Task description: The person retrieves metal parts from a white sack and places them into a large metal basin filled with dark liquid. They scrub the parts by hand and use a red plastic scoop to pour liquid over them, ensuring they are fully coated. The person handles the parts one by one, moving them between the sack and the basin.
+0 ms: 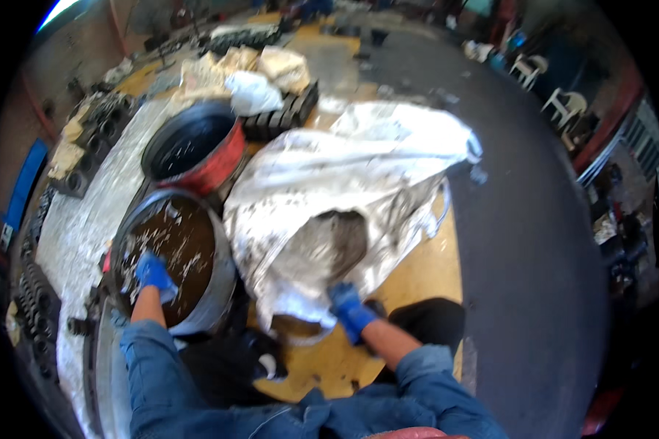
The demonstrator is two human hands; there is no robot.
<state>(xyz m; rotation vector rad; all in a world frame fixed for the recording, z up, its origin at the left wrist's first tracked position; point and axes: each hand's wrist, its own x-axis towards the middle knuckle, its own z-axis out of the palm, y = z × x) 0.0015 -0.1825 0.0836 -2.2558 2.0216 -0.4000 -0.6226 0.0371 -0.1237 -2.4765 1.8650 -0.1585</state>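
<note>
My left hand (154,272), in a blue glove, reaches into a round grey metal drum (223,274). Dark brown contents (194,282) fill much of the drum, and many small pale slivers (157,238) lie scattered over them. The fingers of that hand are blurred among the slivers, so their grip is not clear. A large white woven sack (285,179), stained grey, lies to the right of the drum with its mouth gaping. My right hand (350,309), gloved in blue too, is closed on the near edge of the sack's mouth.
Behind the grey drum stands a red drum (216,162) with a dark inside. Dark ribbed blocks (293,113) and crumpled bags (256,94) sit beyond it. Dark metal parts (95,143) line the left side. White plastic chairs (564,106) stand far right.
</note>
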